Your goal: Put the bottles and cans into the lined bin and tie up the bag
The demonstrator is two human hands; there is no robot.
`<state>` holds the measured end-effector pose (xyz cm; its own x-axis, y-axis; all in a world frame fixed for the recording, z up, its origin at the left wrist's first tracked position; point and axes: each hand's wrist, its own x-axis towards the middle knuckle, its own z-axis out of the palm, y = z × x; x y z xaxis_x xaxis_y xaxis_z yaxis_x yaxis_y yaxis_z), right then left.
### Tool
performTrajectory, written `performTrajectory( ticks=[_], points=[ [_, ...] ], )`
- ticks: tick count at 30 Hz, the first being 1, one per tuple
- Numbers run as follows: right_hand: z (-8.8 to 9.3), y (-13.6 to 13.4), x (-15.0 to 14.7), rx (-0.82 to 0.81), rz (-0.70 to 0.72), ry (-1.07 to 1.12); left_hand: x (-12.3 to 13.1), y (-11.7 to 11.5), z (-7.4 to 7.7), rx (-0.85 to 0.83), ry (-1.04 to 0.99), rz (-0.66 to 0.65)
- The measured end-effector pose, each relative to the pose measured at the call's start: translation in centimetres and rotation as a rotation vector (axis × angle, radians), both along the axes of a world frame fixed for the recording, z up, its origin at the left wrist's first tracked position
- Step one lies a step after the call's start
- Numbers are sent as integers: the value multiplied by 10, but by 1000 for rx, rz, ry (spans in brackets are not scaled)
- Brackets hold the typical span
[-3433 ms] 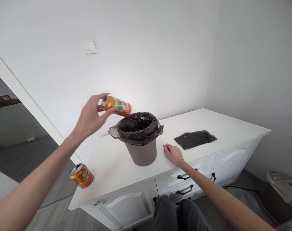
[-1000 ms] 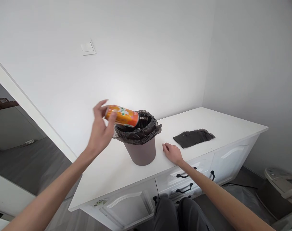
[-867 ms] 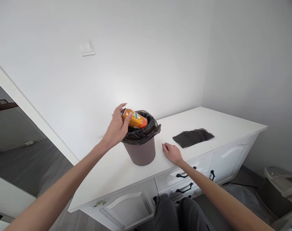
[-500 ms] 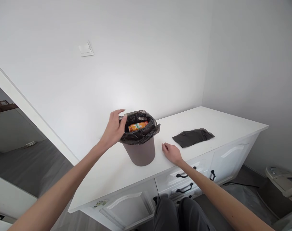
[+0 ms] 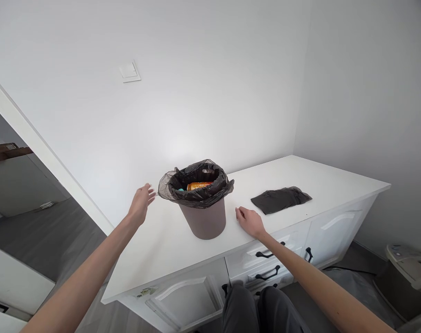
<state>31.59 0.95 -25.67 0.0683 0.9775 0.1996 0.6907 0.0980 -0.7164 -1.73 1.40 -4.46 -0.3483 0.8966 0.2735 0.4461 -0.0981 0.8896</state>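
Note:
A brownish-mauve trash can [image 5: 204, 222] stands upright on the white cabinet top, lined with a thin black trash bag [image 5: 196, 201] folded over its rim. Inside the bag lies an orange packet [image 5: 198, 186], with a bit of something turquoise [image 5: 181, 189] beside it. My left hand [image 5: 141, 201] is just left of the bag's loose edge, fingers apart and holding nothing. On the cabinet top, right of the can, my right hand [image 5: 250, 223] rests curled in a loose fist with nothing visible in it. Beyond it a folded black plastic bag [image 5: 281, 200] lies flat.
The white cabinet [image 5: 349, 178] has doors and drawers with black handles [image 5: 267, 273] facing me. A wall with a light switch [image 5: 130, 71] rises behind it. At the lower right a grey-beige bin-like container [image 5: 409, 261] stands on the floor. A doorway opens at left.
My left hand has let go of the bag's rim and moved left, off the can. The bag's left edge now flares outward. My right hand stays in place.

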Motion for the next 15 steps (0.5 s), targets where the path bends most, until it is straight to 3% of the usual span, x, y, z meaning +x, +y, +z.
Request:
performTrajectory(
  ticks=[5, 9, 12, 15],
  points=[
    [-1, -1, -3, -20, 9, 39, 3, -7, -2, -170, -147, -141],
    [4, 0, -1, -53, 60, 102, 12, -10, 8, -296, -239, -280],
    [30, 7, 7, -122, 193, 276, 18, -12, 17, -367, -203, -352],
    [77, 17, 21, -248, 371, 675, 22, -15, 23, -387, -97, -397]
  ],
)
